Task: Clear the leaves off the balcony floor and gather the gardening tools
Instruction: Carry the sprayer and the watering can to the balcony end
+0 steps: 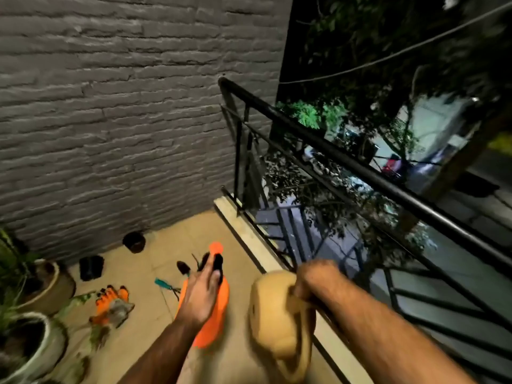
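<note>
My right hand (313, 281) grips the handle of a tan watering can (277, 320), which hangs blurred above the floor beside the railing. My left hand (201, 295) stretches out with straight fingers over an orange sprayer (214, 325), its fingertips at the sprayer's black top (217, 263). On the beige tiles lie orange and grey gloves (113, 300), a teal-handled pruner (166, 285) and a small dark trowel (183, 267). Green leaves (83, 297) lie by the gloves.
A grey brick wall (110, 106) closes the far side. A black metal railing (360, 173) runs along the right, with a raised kerb (241, 223) under it. Two large planters (47, 284) (38, 345) stand at the left. A round black pot (134, 241) and a square one (91, 267) sit near the wall.
</note>
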The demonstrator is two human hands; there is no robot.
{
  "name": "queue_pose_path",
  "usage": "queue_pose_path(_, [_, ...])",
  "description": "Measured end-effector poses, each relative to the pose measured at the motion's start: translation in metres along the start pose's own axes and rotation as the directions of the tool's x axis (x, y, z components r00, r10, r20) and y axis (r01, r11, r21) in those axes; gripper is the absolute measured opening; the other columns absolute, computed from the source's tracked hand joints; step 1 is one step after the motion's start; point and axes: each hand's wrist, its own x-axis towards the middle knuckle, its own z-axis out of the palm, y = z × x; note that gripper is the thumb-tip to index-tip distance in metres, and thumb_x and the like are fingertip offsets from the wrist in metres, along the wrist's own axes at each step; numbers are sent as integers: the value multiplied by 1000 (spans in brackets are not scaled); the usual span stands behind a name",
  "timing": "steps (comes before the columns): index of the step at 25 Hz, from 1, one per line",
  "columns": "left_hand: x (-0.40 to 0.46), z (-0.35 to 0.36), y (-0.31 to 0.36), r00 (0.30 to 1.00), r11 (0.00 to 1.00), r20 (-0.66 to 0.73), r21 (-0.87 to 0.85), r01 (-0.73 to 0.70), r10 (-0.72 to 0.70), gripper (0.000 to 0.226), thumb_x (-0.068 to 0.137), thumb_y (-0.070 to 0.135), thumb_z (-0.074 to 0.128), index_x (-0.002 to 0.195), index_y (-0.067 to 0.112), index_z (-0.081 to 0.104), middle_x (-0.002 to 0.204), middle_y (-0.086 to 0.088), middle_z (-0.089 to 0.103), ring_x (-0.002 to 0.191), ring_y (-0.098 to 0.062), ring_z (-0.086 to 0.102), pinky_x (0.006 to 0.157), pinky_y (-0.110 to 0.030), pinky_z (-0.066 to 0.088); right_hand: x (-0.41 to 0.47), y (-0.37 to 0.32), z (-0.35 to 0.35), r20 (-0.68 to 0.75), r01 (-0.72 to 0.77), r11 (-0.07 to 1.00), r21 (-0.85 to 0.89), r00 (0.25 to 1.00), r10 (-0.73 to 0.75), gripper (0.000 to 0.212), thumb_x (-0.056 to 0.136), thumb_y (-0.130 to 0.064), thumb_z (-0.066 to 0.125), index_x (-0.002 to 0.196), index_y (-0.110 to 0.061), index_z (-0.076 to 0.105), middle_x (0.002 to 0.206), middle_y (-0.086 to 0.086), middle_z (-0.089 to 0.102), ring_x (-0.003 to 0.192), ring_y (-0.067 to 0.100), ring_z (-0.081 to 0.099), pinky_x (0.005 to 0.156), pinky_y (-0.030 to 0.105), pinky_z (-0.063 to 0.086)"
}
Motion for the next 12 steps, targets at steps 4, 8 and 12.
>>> queue_pose_path(4, [-37, 13, 51, 995, 996, 40, 18, -89, 88, 40, 97, 36, 40, 132, 54, 51, 100, -24, 72, 88, -35, 65, 84, -42, 51, -55, 47, 37, -77, -64, 997, 38, 995, 67, 58, 89, -39, 58, 142, -18, 51, 144, 7, 54, 129, 29, 54, 97, 45, 48])
queue_pose_path(8, [-88, 49, 92, 994, 999, 100, -28, -34, 36, 49, 89, 30, 40, 95, 76, 57, 110, -5, 72, 108, -22, 62, 99, -37, 48, -123, 88, 74, -228, -65, 997, 34, 971, 71, 47, 92, -35, 55, 136, -18, 55, 136, 5, 59, 123, 25, 57, 86, 38, 46])
queue_pose_path(12, [-134, 80, 146, 992, 1000, 127, -19, -19, 21, 28, 83, 32, 65, 99, 55, 63, 96, -3, 68, 105, -23, 60, 100, -42, 48, -184, 111, 98, -379, -73, 997, -5, 923, 66, 44, 92, -34, 56, 134, -18, 57, 135, 3, 60, 124, 25, 58, 92, 39, 48])
